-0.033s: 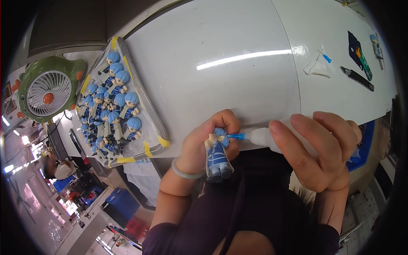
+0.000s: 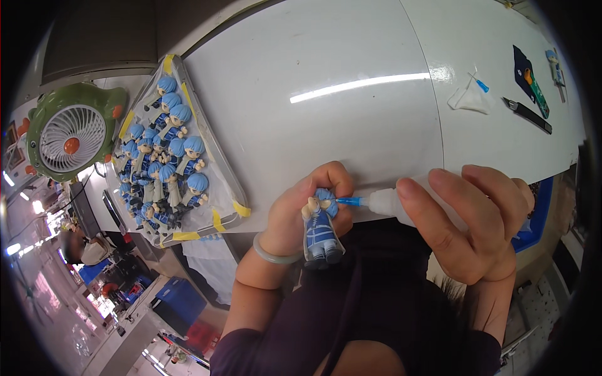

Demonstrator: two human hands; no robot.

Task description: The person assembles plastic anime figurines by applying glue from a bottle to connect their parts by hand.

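A small blue-haired figurine in a blue outfit with dark shoes is gripped by its head in my left hand, just off the table's near edge. My right hand is closed around a white squeeze bottle. From the bottle a blue needle tip points left, its end at the figurine's head or raised hands; whether it touches cannot be made out. Part of the bottle is hidden behind my right fingers.
On the left, a tray edged with yellow tape holds several similar figurines beside a green fan. At the far right lie a white cloth with a blue needle tip, a craft knife and another figurine.
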